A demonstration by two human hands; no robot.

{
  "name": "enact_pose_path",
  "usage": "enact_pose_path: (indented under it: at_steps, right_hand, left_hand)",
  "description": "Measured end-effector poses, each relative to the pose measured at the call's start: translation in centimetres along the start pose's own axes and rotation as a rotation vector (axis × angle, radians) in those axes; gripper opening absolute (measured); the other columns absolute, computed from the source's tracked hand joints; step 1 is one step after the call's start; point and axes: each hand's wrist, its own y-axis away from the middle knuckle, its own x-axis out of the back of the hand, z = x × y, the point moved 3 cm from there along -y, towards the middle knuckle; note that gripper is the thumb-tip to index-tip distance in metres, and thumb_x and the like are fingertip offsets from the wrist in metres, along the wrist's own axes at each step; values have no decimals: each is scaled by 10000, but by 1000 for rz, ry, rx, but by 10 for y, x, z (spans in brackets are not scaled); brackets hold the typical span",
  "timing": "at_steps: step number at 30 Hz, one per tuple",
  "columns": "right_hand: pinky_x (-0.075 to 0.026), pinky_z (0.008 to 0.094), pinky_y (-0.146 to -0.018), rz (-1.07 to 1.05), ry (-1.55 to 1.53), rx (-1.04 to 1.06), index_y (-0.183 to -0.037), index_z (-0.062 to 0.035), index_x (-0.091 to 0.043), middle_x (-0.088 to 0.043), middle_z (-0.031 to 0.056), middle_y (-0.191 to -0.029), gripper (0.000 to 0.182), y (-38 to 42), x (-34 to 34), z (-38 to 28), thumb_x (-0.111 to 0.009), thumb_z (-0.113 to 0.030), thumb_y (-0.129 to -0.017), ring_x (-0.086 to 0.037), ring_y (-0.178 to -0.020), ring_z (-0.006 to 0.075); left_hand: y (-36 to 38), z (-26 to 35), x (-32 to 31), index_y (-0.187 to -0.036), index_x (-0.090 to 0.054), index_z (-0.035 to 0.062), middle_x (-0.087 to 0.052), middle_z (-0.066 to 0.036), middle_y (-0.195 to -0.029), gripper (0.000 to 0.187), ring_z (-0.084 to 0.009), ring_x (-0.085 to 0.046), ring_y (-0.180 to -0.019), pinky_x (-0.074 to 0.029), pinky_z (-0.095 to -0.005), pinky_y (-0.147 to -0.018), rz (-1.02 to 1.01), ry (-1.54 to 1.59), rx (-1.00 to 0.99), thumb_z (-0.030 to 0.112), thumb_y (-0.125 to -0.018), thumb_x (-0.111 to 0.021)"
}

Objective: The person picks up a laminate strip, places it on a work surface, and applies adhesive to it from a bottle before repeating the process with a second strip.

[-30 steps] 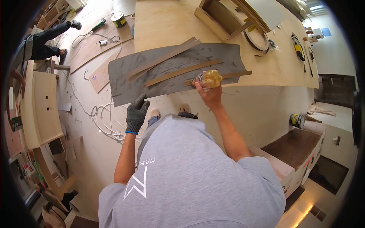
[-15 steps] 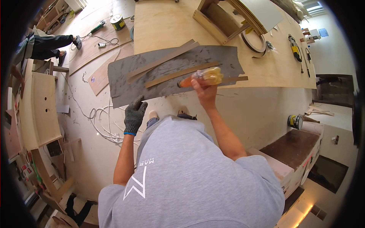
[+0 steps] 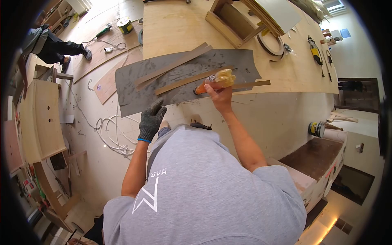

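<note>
Right hand (image 3: 221, 99) clenched around glue bottle (image 3: 216, 79) over wood strip (image 3: 249, 85); gloved left hand (image 3: 151, 120) released, near grey sheet (image 3: 134, 87).

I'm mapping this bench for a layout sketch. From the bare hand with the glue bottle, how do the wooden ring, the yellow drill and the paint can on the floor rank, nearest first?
Measured from the right hand in the head view:
1. Wooden ring, on the bench up and to its right.
2. Paint can, on the floor, lower right.
3. Yellow drill, on the bench, far right.
The can and drill are nearly level.
</note>
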Motion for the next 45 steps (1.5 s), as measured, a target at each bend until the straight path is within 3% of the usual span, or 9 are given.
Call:
enact_pose_path:
  at_steps: [6,9,15,21,24,30,33,37,45]
  right_hand:
    - [-545,289,-759,-105,141,56,-974,-35,-643,-718,35,-912,222,7,-29,-20,-805,-92,-831,-681,-812,121]
    - [-548,287,-759,-58,-35,-4,-947,-26,-676,-718,38,-935,163,4,-34,-12,-791,-77,-844,-679,-813,122]
    - [-544,265,-779,197,-353,-48,-984,7,-719,-709,56,-970,136,-22,4,-32,-766,-33,-862,-665,-857,129]
    - [-533,286,-816,240,-35,88,-962,20,-710,-709,70,-954,137,-18,57,-57,-776,-24,-850,-665,-879,149]
    - [-531,299,-818,240,26,12,-913,12,-716,-724,65,-918,116,-4,62,-41,-790,-36,-838,-676,-889,156]
    - [-539,307,-764,106,218,-9,-865,-6,-716,-728,61,-877,127,14,33,-12,-814,-75,-821,-688,-824,156]
    - [-537,305,-763,72,235,4,-848,-16,-710,-728,60,-863,127,20,18,-12,-814,-82,-818,-691,-821,157]
    - [-543,310,-882,20,244,40,-1046,14,-706,-693,73,-1067,223,25,5,-17,-791,-57,-853,-675,-930,148]
    - [-532,300,-831,-79,183,40,-974,-36,-691,-735,41,-891,185,29,-28,-16,-798,-68,-827,-691,-869,142]
  left_hand:
    - [4,-7,7,-1271,-671,56,-725,-143,-815,383,-111,-579,-611,-500,-304,-609,38,-239,-125,201,-922,-727]
    - [5,-17,7,-1256,-671,65,-736,-191,-1055,394,-276,-737,-884,-564,-363,-779,20,-175,-9,201,-893,-742]
    - [8,-22,14,-1243,-680,61,-738,-196,-1031,387,-288,-736,-894,-560,-372,-784,37,-238,16,211,-893,-745]
    - [7,-34,12,-1239,-683,57,-739,-196,-1032,377,-279,-736,-912,-557,-363,-802,71,-113,16,206,-898,-743]
    - [5,-37,11,-1272,-678,57,-729,-57,-871,373,-61,-553,-636,-489,-257,-586,77,-110,-58,186,-926,-736]
    - [1,-34,13,-1270,-681,52,-703,-22,-828,373,-57,-533,-620,-476,-251,-567,62,-106,-69,190,-927,-735]
    - [6,-23,19,-1237,-679,19,-752,-156,-1061,360,-191,-724,-961,-553,-316,-856,32,-54,112,164,-912,-735]
    - [13,-32,19,-1251,-674,18,-739,-152,-1119,372,-182,-715,-990,-553,-308,-875,72,-12,127,152,-910,-738]
    - [14,-35,-5,-1252,-673,11,-709,-170,-1210,375,-218,-704,-1063,-541,-329,-932,6,35,69,156,-911,-736]
